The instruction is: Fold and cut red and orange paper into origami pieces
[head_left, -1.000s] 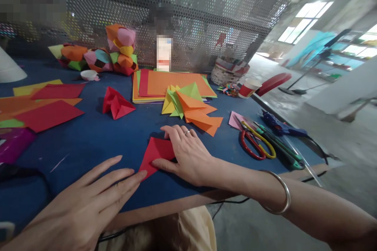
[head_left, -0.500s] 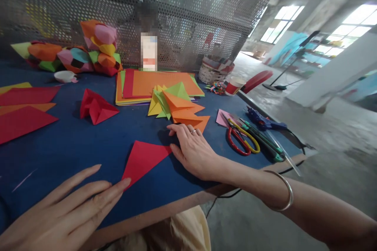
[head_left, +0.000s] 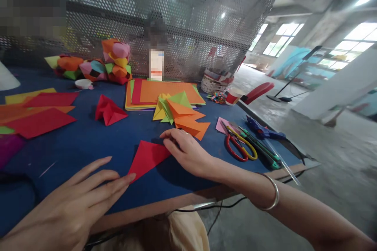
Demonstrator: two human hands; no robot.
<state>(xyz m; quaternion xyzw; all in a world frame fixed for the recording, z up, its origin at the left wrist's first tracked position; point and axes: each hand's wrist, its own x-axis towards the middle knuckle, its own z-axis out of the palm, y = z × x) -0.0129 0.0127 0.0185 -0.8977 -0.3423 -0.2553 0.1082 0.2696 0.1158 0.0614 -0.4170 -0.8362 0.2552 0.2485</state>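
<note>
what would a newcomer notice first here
Likely the bright red paper triangle, lying on the blue tabletop between the left hand and right hand. Then the multicoloured faceted paper shapes at the back left, and the scissors with red and yellow handles on the right.

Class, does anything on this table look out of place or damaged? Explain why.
The clear rod by the blue glue gun looks askew: its near end overhangs the table edge. Small colourful pieces lie loose beside the paper cup, perhaps spilled. The foremost red paper shows no visible damage.
</note>
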